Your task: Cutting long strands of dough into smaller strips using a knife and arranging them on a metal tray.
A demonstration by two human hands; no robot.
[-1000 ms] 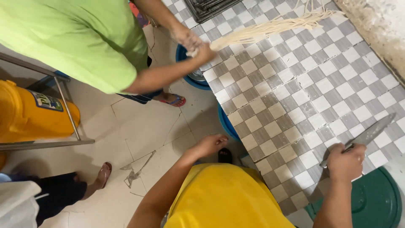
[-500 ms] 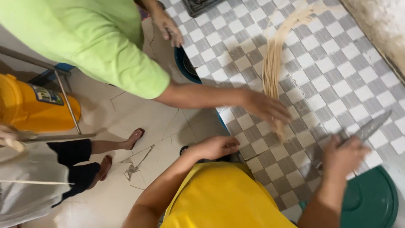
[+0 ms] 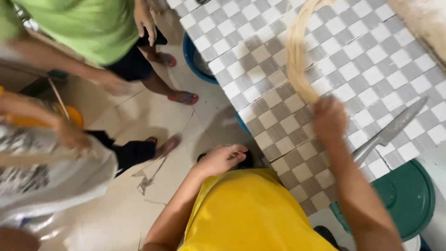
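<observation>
Pale fibre bundle (image 3: 297, 56) clamped in your right hand (image 3: 329, 120), arcing over checkered tabletop (image 3: 371, 56). Left hand (image 3: 223, 159) empty, fingers loose, off tabletop edge. Knife (image 3: 390, 132) beside right wrist. Gathering step, seemingly; next needs steadying loose end.

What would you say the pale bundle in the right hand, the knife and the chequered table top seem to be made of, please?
Bundle of strands: thin, pale tan and matt, bending in a curve from the right hand, so probably plant fibre or noodle-like strands; the blur leaves it open. Knife: grey blade with a dull sheen, likely steel. Table top: grey and white squares, smooth, likely tile or a printed covering.
</observation>
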